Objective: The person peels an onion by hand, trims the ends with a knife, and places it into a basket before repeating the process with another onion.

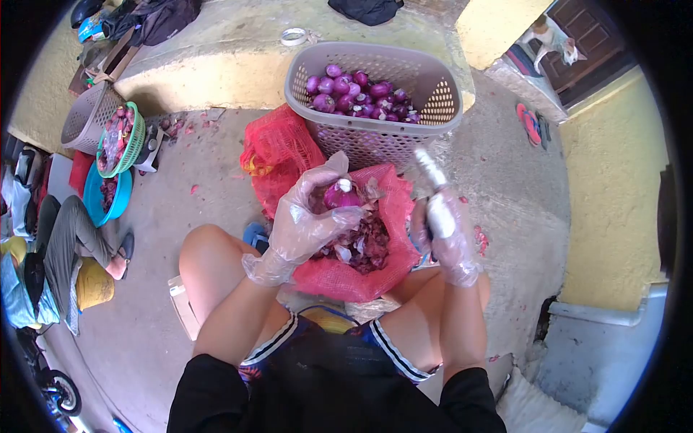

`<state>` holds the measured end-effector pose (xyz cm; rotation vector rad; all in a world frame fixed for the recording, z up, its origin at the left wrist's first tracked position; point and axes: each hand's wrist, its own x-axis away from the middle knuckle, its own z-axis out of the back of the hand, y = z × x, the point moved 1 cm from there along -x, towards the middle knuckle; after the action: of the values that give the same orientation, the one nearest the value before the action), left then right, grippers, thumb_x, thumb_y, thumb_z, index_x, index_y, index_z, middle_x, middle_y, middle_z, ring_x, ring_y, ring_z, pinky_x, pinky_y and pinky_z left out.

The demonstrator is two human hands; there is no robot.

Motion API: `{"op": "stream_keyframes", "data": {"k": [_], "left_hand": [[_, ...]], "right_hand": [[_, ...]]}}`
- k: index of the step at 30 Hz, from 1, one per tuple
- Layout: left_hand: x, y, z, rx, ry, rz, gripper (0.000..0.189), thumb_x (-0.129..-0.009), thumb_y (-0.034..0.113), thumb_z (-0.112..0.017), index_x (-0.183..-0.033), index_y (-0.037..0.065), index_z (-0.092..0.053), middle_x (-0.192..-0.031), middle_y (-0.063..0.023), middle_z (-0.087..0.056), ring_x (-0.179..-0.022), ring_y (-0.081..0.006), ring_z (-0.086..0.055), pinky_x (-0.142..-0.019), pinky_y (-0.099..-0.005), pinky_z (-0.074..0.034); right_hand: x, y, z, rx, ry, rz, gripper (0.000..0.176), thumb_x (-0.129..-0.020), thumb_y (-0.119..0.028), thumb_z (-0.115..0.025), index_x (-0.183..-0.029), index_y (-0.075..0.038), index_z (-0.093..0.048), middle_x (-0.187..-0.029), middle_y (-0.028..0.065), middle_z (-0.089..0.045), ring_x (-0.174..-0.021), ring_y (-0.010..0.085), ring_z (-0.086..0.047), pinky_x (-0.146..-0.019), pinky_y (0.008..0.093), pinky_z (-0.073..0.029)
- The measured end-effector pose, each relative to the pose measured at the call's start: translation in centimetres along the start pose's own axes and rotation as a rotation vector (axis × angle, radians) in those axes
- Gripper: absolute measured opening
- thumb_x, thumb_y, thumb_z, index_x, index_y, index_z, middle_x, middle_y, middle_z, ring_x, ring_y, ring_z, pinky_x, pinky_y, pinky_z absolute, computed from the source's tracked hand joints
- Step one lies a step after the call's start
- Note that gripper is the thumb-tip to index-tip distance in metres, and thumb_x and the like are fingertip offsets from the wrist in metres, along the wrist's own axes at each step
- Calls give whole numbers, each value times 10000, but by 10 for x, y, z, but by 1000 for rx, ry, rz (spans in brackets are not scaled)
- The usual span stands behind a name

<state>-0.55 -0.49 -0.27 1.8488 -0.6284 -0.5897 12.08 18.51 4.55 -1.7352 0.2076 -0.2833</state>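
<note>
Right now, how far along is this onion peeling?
The onions in the large basket look done: smooth and glossy. The left hand holds one onion. What's left is unclear: the open red sack shows mainly loose skins, which could hide whole onions.

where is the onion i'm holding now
In the head view, the onion is in your left hand, over the open red mesh sack, just short of the grey basket.

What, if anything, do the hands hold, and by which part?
The left hand holds a purple onion by its sides, pale tip uncovered. Whether the right hand holds anything cannot be told.
</note>
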Motion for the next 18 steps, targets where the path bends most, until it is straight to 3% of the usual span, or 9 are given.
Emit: {"op": "stream_keyframes", "data": {"k": [1,3,6,8,11,15,18], "left_hand": [[0,-4,0,28,3,1,581,-734,-11,-804,-1242,28,-525,-1290,-139,-535,-1185,-184,-515,-997,-350,-475],[-1,-7,3,38,8,30,589,-726,-31,-799,-1243,27,-522,-1344,-159,-506,-1238,-202,-489,-1025,-364,-461],[-1,-4,-1,123,20,3,606,-725,-38,-793,-1261,19,-516,-1431,-184,-444,-1298,-228,-455,-1056,-376,-432],[-1,0,-4,85,5,-48,581,-735,-5,-780,-1258,16,-527,-1445,-171,-441,-1308,-232,-452,-1092,-388,-382],[0,8,-7,94,7,-5,572,-736,2,-766,-1259,16,-535,-1457,-162,-435,-1315,-232,-449,-1111,-394,-356],[-2,4,-3,97,0,-3,567,-742,-6,-754,-1261,18,-530,-1466,-170,-420,-1317,-236,-450,-1105,-399,-367],[-2,3,-3,86,20,-26,560,-752,1,-751,-1262,20,-522,-1465,-181,-415,-1295,-245,-477,-1086,-411,-395]], "right_hand": [[1,0,-4,-89,-51,-48,657,-988,-383,-503,-1528,-96,-263,-610,-34,-481,-485,53,-420,-459,213,-336],[6,-7,-12,274,-123,28,672,-987,-222,-525,-1553,-102,-183,-657,-40,-480,-557,61,-430,-531,225,-377],[8,-2,-18,398,-214,23,696,-983,-178,-531,-1555,-95,-144,-872,25,-575,-648,86,-537,-618,266,-469],[6,-2,-26,571,-247,157,729,-978,-130,-536,-1558,-95,-98,-1102,79,-584,-731,104,-591,-689,284,-503],[6,-9,-33,609,-288,124,755,-979,-91,-531,-1561,-98,-50,-1143,92,-607,-744,109,-606,-705,289,-518],[0,0,-39,548,-252,183,651,-995,-133,-518,-1538,-79,-162,-890,45,-622,-681,106,-580,-625,278,-496],[-1,13,-44,421,-178,-11,455,-1009,-163,-505,-1429,-43,-376,-785,22,-593,-640,98,-556,-559,267,-465]]}}
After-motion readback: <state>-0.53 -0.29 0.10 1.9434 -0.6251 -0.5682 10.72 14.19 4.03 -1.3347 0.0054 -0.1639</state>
